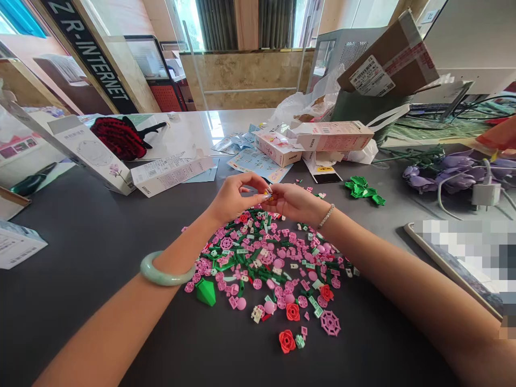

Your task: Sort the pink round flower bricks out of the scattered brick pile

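My left hand (237,200) and my right hand (292,201) meet fingertip to fingertip above a spread of small pink, green, white and red toy pieces (278,263) on the dark table. Both hands are closed in a pinch around something tiny, with a bit of yellow showing; its shape is hidden by the fingers. Red rose pieces (287,341) and a pink web-like wheel (330,323) lie at the near side of the spread. A green faceted piece (206,292) sits beside my left forearm.
White boxes (173,171) stand at the left. Pink-and-white boxes (279,147) and printed sheets (260,164) lie beyond my hands. Green leaf pieces (364,190), purple flowers (451,171), a white charger (486,194) and a tray-like object (443,264) are at the right.
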Demonstrator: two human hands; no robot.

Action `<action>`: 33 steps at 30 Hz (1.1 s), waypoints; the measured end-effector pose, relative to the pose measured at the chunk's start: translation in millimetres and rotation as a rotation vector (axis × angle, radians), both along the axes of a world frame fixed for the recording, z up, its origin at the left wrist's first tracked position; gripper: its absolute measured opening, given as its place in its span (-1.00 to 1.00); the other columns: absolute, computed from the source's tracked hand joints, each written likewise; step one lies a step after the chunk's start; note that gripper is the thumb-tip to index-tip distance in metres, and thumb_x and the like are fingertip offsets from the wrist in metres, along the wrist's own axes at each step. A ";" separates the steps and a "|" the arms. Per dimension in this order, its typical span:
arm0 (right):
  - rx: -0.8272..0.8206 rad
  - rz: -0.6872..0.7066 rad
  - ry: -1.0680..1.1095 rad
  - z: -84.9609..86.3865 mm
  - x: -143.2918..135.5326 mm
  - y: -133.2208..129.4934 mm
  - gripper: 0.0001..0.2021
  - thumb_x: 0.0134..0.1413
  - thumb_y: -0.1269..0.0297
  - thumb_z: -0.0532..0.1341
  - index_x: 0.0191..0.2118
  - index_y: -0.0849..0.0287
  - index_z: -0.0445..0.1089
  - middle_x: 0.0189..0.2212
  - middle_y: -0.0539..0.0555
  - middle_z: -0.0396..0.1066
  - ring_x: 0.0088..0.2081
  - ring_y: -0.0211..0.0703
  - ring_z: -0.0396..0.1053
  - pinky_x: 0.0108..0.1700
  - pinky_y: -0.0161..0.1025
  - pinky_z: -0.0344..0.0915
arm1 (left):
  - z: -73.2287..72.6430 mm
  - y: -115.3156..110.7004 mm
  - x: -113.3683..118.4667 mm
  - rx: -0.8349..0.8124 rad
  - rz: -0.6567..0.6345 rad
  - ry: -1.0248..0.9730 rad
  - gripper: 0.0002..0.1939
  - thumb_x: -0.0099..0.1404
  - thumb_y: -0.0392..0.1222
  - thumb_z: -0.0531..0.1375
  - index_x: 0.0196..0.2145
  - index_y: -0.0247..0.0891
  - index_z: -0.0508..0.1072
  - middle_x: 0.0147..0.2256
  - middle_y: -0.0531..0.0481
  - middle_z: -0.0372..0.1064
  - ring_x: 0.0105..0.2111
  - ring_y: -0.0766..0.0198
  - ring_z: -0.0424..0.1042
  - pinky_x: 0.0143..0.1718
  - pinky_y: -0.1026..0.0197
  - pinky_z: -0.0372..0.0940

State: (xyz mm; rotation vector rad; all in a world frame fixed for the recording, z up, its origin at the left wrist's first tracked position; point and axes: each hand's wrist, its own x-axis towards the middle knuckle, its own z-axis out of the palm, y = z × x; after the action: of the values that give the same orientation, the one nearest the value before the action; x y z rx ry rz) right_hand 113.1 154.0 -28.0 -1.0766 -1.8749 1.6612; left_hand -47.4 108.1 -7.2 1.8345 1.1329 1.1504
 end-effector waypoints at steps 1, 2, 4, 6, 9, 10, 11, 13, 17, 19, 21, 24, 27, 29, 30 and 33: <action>-0.025 -0.014 0.018 0.8 0.2 -0.7 -0.81 0.27 0.29 0.01 -0.19 0.23 0.32 -0.28 0.17 0.36 -0.24 -0.19 0.33 -0.12 -0.25 0.34 | 0.6 -0.6 0.7 0.010 0.002 0.033 -0.91 0.05 -0.23 0.28 -0.40 -0.16 0.50 -0.35 0.03 0.46 -0.25 0.21 0.40 -0.11 0.08 0.20; -0.056 -0.034 0.045 1.6 0.3 -1.5 -0.82 0.26 0.28 0.02 -0.20 0.22 0.32 -0.29 0.16 0.35 -0.25 -0.20 0.32 -0.13 -0.26 0.34 | 1.1 -1.1 1.3 0.018 0.004 0.063 -0.91 0.05 -0.24 0.28 -0.40 -0.16 0.50 -0.35 0.04 0.47 -0.25 0.21 0.41 -0.08 0.06 0.18; -0.112 -0.067 0.099 3.3 0.2 -3.4 -0.83 0.25 0.28 0.02 -0.21 0.19 0.32 -0.29 0.13 0.35 -0.26 -0.21 0.32 -0.13 -0.27 0.33 | 1.5 -2.0 2.3 0.027 0.013 0.105 -0.90 0.05 -0.24 0.28 -0.39 -0.15 0.51 -0.34 0.04 0.48 -0.25 0.19 0.41 -0.05 0.04 0.15; -0.154 -0.084 0.141 4.7 -0.6 -5.1 -0.83 0.25 0.32 -0.01 -0.23 0.18 0.31 -0.31 0.11 0.33 -0.27 -0.22 0.31 -0.12 -0.28 0.32 | 1.4 -2.5 2.6 0.032 0.019 0.128 -0.89 0.06 -0.23 0.27 -0.37 -0.14 0.51 -0.32 0.03 0.49 -0.24 0.18 0.42 -0.04 0.03 0.13; -0.200 -0.087 0.175 5.8 -2.1 -5.9 -0.80 0.27 0.37 -0.08 -0.28 0.17 0.26 -0.35 0.07 0.29 -0.28 -0.27 0.30 -0.13 -0.32 0.30 | 0.2 -2.2 1.9 0.034 0.019 0.130 -0.87 0.07 -0.22 0.26 -0.34 -0.14 0.51 -0.29 0.01 0.50 -0.21 0.16 0.42 -0.05 0.04 0.13; -0.211 -0.082 0.172 6.0 -1.9 -5.6 -0.78 0.28 0.38 -0.11 -0.31 0.17 0.24 -0.37 0.05 0.27 -0.31 -0.29 0.30 -0.16 -0.34 0.30 | -0.4 -1.8 1.4 0.035 0.021 0.120 -0.85 0.08 -0.21 0.26 -0.32 -0.14 0.50 -0.28 0.00 0.49 -0.20 0.16 0.42 -0.06 0.05 0.14; -0.220 -0.072 0.160 6.4 -1.0 -5.2 -0.76 0.29 0.38 -0.12 -0.34 0.17 0.22 -0.41 0.03 0.25 -0.36 -0.31 0.28 -0.21 -0.36 0.29 | -1.0 -1.2 0.9 0.036 0.025 0.104 -0.84 0.09 -0.21 0.25 -0.30 -0.15 0.49 -0.27 0.00 0.49 -0.19 0.16 0.42 -0.08 0.07 0.15; -0.232 -0.028 0.105 8.3 3.0 -4.5 -0.73 0.30 0.36 -0.10 -0.40 0.18 0.23 -0.51 -0.03 0.18 -0.50 -0.34 0.17 -0.38 -0.39 0.23 | -2.3 0.1 -0.1 0.038 0.046 0.062 -0.81 0.11 -0.20 0.23 -0.26 -0.15 0.45 -0.26 -0.01 0.47 -0.18 0.16 0.42 -0.13 0.11 0.19; -0.198 0.158 -0.085 19.2 15.9 -7.4 -0.70 0.21 0.33 0.12 -0.54 0.26 0.36 -0.72 -0.15 -0.03 -0.66 -0.39 -0.15 -0.62 -0.36 -0.14 | -4.1 2.6 -1.3 0.029 0.112 -0.012 -0.84 0.11 -0.18 0.23 -0.29 -0.16 0.40 -0.26 -0.04 0.41 -0.18 0.18 0.38 -0.20 0.16 0.21; -0.040 0.386 -0.267 26.7 19.4 -12.1 -0.78 0.09 0.35 0.24 -0.55 0.28 0.44 -0.76 -0.16 0.00 -0.66 -0.40 -0.13 -0.61 -0.33 -0.19 | -4.4 3.3 -1.4 0.019 0.135 -0.033 -0.86 0.10 -0.19 0.22 -0.32 -0.17 0.39 -0.26 -0.04 0.40 -0.18 0.18 0.37 -0.21 0.17 0.21; 0.138 0.654 -0.445 33.1 18.8 -18.4 -0.86 0.01 0.35 0.31 -0.51 0.27 0.51 -0.73 -0.13 0.15 -0.63 -0.40 -0.05 -0.59 -0.33 -0.13 | -4.5 3.7 -1.2 0.006 0.147 -0.043 -0.87 0.09 -0.21 0.22 -0.34 -0.18 0.40 -0.28 -0.05 0.40 -0.20 0.19 0.37 -0.21 0.17 0.21; 0.223 0.876 -0.555 38.0 13.3 -28.0 -0.90 -0.01 0.31 0.34 -0.43 0.24 0.56 -0.61 -0.09 0.37 -0.57 -0.41 0.11 -0.52 -0.35 0.00 | -4.7 4.1 -1.0 -0.012 0.153 -0.043 -0.88 0.08 -0.23 0.24 -0.36 -0.19 0.41 -0.30 -0.05 0.40 -0.23 0.19 0.36 -0.21 0.16 0.21; 0.215 0.906 -0.573 38.2 8.7 -34.4 -0.89 0.00 0.33 0.34 -0.32 0.23 0.58 -0.47 -0.04 0.49 -0.48 -0.38 0.28 -0.44 -0.36 0.11 | -5.0 4.7 -1.1 -0.021 0.151 -0.040 -0.90 0.07 -0.24 0.23 -0.38 -0.19 0.41 -0.31 -0.05 0.40 -0.24 0.19 0.36 -0.23 0.18 0.21; 0.224 0.869 -0.562 37.5 7.8 -36.6 -0.85 0.00 0.33 0.34 -0.27 0.24 0.58 -0.42 0.00 0.52 -0.43 -0.35 0.35 -0.39 -0.37 0.16 | -5.2 5.1 -1.4 -0.023 0.147 -0.035 -0.92 0.08 -0.25 0.23 -0.40 -0.18 0.42 -0.33 -0.04 0.40 -0.26 0.20 0.36 -0.24 0.19 0.21; 0.240 0.843 -0.557 37.1 7.7 -37.2 -0.85 0.00 0.33 0.34 -0.26 0.24 0.58 -0.40 0.01 0.53 -0.41 -0.33 0.37 -0.37 -0.37 0.17 | -5.3 5.3 -1.6 -0.023 0.145 -0.032 -0.93 0.08 -0.26 0.23 -0.41 -0.18 0.42 -0.33 -0.04 0.40 -0.26 0.20 0.36 -0.24 0.19 0.21; 0.303 0.791 -0.558 36.4 7.6 -38.7 -0.87 0.01 0.35 0.33 -0.27 0.23 0.58 -0.39 0.01 0.54 -0.42 -0.34 0.36 -0.36 -0.36 0.17 | -5.5 5.5 -1.8 -0.024 0.139 -0.021 -0.95 0.08 -0.27 0.23 -0.42 -0.18 0.42 -0.35 -0.03 0.41 -0.27 0.21 0.37 -0.24 0.19 0.21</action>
State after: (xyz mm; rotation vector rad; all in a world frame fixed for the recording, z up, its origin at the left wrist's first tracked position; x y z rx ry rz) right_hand 120.7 115.3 8.4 -0.7499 -3.0959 1.4068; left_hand -49.3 113.6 -12.8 1.7441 1.2729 1.2264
